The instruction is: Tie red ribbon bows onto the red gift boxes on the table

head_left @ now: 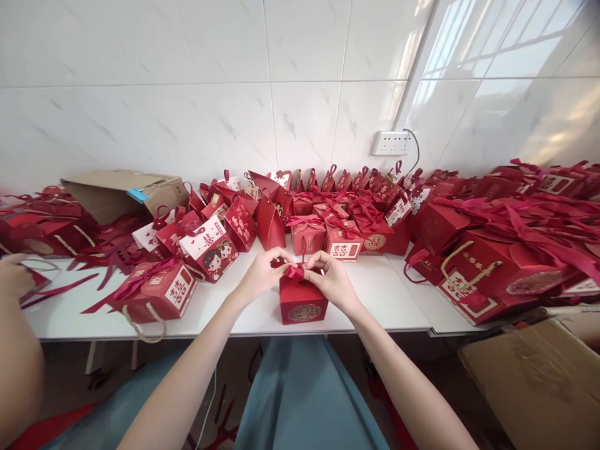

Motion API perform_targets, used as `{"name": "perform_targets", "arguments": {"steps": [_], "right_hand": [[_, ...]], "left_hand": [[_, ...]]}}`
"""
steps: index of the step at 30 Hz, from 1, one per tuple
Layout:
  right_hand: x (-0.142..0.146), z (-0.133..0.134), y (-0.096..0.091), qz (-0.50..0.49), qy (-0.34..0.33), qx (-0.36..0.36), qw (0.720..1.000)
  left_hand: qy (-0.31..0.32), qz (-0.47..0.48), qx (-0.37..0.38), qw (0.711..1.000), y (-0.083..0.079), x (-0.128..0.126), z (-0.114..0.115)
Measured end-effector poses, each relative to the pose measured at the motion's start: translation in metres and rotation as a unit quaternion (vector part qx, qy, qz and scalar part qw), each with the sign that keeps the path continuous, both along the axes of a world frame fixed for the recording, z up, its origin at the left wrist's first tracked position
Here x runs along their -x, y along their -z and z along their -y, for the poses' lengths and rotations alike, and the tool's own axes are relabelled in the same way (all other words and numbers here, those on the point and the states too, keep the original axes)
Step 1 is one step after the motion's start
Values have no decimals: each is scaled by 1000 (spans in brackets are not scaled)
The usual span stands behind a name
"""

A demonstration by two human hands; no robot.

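Note:
A small red gift box point(302, 303) with a gold round emblem stands at the near edge of the white table point(234, 312). On its top lies a red ribbon point(295, 271). My left hand point(262, 274) pinches the ribbon from the left. My right hand point(330, 276) pinches it from the right. Both hands' fingers are closed on the ribbon above the box.
Many red gift boxes and ribbons point(337, 219) crowd the table's back and right side. A larger red box with rope handle point(159, 292) sits left. An open cardboard box point(122, 190) is at back left, another carton point(539, 375) at lower right. Another person's hand point(14, 278) is at far left.

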State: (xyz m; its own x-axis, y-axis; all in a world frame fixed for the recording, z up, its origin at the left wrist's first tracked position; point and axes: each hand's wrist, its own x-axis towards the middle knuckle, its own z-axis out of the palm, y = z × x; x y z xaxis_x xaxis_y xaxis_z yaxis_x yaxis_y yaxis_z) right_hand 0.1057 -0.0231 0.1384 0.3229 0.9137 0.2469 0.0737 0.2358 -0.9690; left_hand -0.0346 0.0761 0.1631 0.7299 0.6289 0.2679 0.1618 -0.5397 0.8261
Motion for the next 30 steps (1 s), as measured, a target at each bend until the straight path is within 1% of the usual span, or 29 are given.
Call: {"name": "perform_targets", "arguments": {"steps": [2, 7, 10, 14, 18, 23, 27, 30], "right_hand": [[0, 0, 0, 15, 9, -4, 1000], [3, 3, 1, 94, 60, -29, 993], [5, 5, 0, 152, 86, -26, 984], [3, 7, -1, 207, 86, -24, 974], [-1, 8, -6, 213, 64, -5, 975], [-7, 8, -10, 178, 26, 2, 984], [-10, 6, -7, 177, 21, -17, 984], [-11, 7, -5, 199, 43, -35, 978]], "left_hand": [[-7, 10, -22, 1000, 6, 3, 2], [11, 21, -52, 998, 17, 10, 12], [3, 26, -52, 998, 20, 11, 16], [-14, 26, -38, 999, 22, 8, 17], [-13, 29, -21, 999, 23, 6, 17], [2, 39, 23, 999, 23, 6, 19], [-1, 38, 56, 998, 22, 2, 20], [-10, 35, 76, 996, 22, -1, 21]]}}
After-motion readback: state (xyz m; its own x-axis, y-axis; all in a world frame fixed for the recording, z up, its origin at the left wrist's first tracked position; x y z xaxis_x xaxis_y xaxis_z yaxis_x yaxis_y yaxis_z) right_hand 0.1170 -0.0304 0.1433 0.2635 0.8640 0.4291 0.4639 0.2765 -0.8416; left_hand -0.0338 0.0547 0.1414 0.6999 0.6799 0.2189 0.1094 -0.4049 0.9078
